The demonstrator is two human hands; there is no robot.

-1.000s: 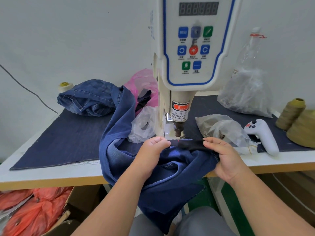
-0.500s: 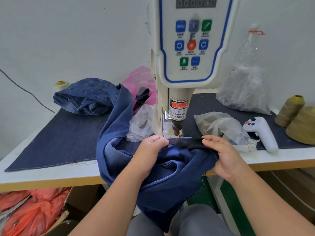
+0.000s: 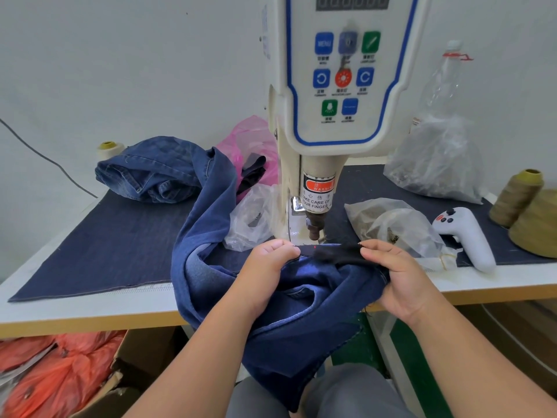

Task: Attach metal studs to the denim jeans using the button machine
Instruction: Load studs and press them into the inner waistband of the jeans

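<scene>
1. While the jeans (image 3: 289, 300) hung off the front edge of the bench (image 3: 90, 309), we held their top edge up under the machine (image 3: 331, 86), our left hand (image 3: 268, 267) pinching the cloth on one side and our right hand (image 3: 394, 273) gripping it on the other, fingers curled round the fabric.
2. We kept the hands apart, we judge, so that the dark band between them lay flat and taut just below the punch (image 3: 314, 227), with fingers clear of it, as the warning label (image 3: 318, 194) asks.
3. A small red light dot (image 3: 315, 246) sat on the band's far edge; it seemed to mark where the stud would land, so we were probably lining the cloth up to it.
4. Most of the garment trailed from our lap up across the bench to a heap at the back left, out of the way.
5. Jeans: dark blue denim, soft and crumpled, paler at a faded patch on the left fold, with lighter seam stitching. Whether any stud was already fitted there we could not tell.
6. Clear bags (image 3: 394, 224) lay beside the machine, within reach.
</scene>
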